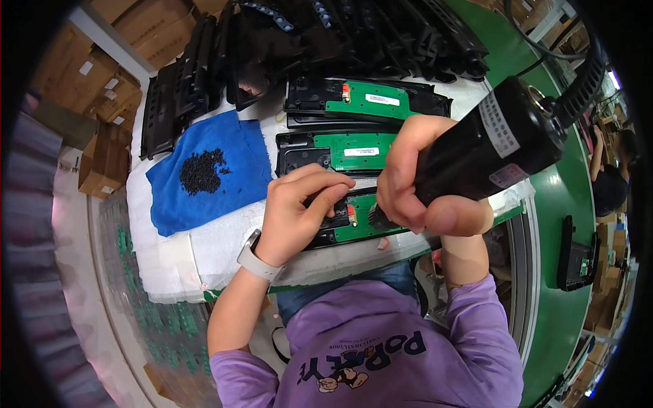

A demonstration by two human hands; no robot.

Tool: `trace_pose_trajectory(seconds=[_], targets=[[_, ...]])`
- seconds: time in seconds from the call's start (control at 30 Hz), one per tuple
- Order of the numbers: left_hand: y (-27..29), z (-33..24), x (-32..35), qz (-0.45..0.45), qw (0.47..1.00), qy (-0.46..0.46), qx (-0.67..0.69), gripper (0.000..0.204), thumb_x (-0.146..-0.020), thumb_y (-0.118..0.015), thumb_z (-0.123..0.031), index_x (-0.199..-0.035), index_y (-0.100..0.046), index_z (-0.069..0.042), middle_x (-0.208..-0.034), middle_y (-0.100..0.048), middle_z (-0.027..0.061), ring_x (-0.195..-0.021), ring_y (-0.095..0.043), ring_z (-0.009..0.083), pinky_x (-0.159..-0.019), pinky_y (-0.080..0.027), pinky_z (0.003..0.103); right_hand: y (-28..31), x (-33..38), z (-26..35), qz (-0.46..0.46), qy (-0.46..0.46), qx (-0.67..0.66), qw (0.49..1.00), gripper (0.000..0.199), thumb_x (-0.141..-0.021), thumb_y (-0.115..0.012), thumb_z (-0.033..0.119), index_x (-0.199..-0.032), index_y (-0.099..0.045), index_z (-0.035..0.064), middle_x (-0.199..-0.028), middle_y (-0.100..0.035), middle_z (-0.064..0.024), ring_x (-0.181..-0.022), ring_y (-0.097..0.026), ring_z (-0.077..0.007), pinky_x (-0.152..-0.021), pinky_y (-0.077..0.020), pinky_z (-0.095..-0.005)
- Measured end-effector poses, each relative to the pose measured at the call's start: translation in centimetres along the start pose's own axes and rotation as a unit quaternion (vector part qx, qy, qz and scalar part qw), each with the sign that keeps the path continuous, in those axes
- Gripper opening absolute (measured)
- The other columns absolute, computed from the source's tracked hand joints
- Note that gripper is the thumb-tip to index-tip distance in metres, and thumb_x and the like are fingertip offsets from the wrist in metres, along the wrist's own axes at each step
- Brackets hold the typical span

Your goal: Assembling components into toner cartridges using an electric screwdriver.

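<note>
My right hand is wrapped round a thick black electric screwdriver, its tip hidden behind the fingers. Below it lies the nearest black plastic housing with a green circuit board and a small red-and-white connector. At that housing's left part is my left hand, thumb and forefinger pinched together; whatever they hold is too small to make out. To the left, a blue cloth bears a heap of tiny black screws. Two similar housings with green boards lie just beyond my hands.
Many black plastic housings are piled along the far side of the white-covered table. A green work surface runs along the right, with another housing on it. Cardboard boxes stand at the left. The screwdriver's cable rises at upper right.
</note>
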State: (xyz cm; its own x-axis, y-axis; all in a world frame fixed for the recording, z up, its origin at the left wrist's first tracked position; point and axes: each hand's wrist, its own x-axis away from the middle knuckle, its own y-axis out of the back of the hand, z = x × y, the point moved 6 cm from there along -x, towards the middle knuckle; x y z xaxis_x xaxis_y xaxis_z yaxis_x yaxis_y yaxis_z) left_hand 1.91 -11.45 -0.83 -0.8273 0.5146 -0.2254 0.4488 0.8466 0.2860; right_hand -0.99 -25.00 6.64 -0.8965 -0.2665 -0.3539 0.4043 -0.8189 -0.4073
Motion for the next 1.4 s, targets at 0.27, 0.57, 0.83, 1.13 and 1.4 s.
trace_pose_trajectory(seconds=[0.27,0.57,0.83,1.13,1.4], targets=[[-1.0,-0.9,0.5,0.020,1.000,-0.010,-0.004,0.010,-0.083,-0.056,-0.004,-0.089,-0.061,0.002,-0.070,-0.060,0.0075,-0.056,-0.056,0.0132,-0.052,-0.044,0.025,-2.3,0.1,-0.1,0.078,0.047,0.118,0.989,0.032,-0.056,-0.079,0.015,-0.063,-0.052,-0.0012,-0.048,-0.049,-0.0026,-0.037,-0.043,-0.0115,-0.036,-0.0341,-0.0227],[-1.3,0.6,0.5,0.007,0.998,0.034,0.059,0.009,-0.083,-0.059,-0.006,-0.086,-0.063,0.002,-0.068,-0.061,0.0044,-0.051,-0.052,0.0054,-0.049,-0.043,0.020,-1.9,0.3,0.0,0.092,0.048,0.180,0.978,0.036,-0.055,-0.081,0.022,-0.060,-0.052,0.0010,-0.048,-0.050,-0.0027,-0.037,-0.045,-0.0131,-0.036,-0.0367,-0.0235],[-1.2,1.3,0.7,0.011,0.978,0.118,0.173,0.012,-0.085,-0.057,-0.004,-0.090,-0.064,0.003,-0.071,-0.061,0.0042,-0.055,-0.053,0.0059,-0.051,-0.043,0.019,1.6,-0.3,2.1,0.128,0.165,-0.116,0.971,0.039,-0.083,-0.060,0.035,-0.099,-0.044,0.0023,-0.060,-0.049,-0.0014,-0.043,-0.045,-0.0111,-0.050,-0.0414,-0.0285],[-1.3,0.9,0.6,0.040,0.977,0.092,0.187,0.013,-0.083,-0.058,-0.001,-0.093,-0.064,0.005,-0.076,-0.062,0.0077,-0.060,-0.056,0.0085,-0.056,-0.046,0.021,4.1,0.2,3.7,0.095,0.220,-0.126,0.963,0.038,-0.088,-0.047,0.038,-0.107,-0.047,0.0048,-0.066,-0.050,-0.0022,-0.054,-0.049,-0.0135,-0.065,-0.0427,-0.0341],[-1.2,1.2,0.6,0.041,0.976,0.102,0.186,0.013,-0.083,-0.059,0.000,-0.092,-0.064,0.007,-0.077,-0.062,0.0082,-0.061,-0.057,0.0090,-0.056,-0.047,0.021,3.7,0.3,3.2,0.077,0.229,-0.101,0.965,0.038,-0.088,-0.048,0.038,-0.104,-0.047,0.0046,-0.064,-0.049,-0.0020,-0.051,-0.048,-0.0135,-0.061,-0.0433,-0.0335]])
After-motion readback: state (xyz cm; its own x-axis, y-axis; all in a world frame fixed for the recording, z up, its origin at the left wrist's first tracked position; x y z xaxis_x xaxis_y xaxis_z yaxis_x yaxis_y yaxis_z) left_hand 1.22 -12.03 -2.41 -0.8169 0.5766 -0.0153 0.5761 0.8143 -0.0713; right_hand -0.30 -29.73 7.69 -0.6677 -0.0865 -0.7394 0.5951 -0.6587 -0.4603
